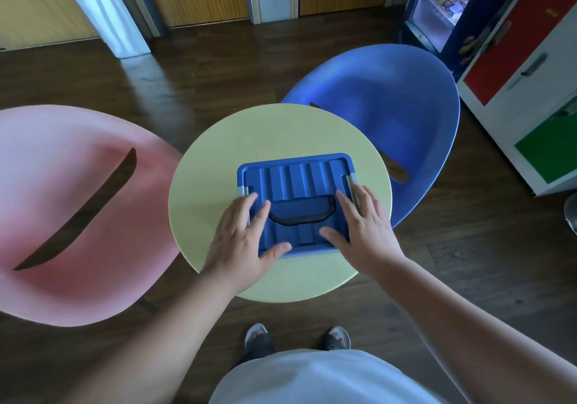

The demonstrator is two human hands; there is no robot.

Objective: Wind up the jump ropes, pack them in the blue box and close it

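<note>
A blue box (307, 251) sits on the near half of a round, pale yellow worktop (265, 135), with its ribbed blue lid (315, 174) on top, so what is inside is hidden. A dark, curved handle (299, 213) lies flat in a recess in the middle of the lid.

Both hands rest on the lid, one at each side. The left hand (240, 238) lies over the left edge, its fingers (262, 216) straight and spread flat on the plastic and the thumb along the near rim. The tip of its index finger is just beside the grey left latch (243, 190). The right hand (365, 229) lies over the right edge in the same way, fingers released and stretched out, grasping nothing, thumb pointing inward across the near part of the lid. Its outer fingers cover the lower part of the grey right latch (351, 182). They seem to be pressing on it, though the view is too soft to be sure.

A pink chair (62, 200) stands to the left of the worktop and a blue chair (390, 107) behind it to the right, both on a dark wooden floor (218, 69). At the far right are a white cabinet (530, 60) with red and green panels and a glass-fronted fridge (443, 4). At the bottom, the person's white shirt (312, 378) and two slippered feet (256, 335) show.
</note>
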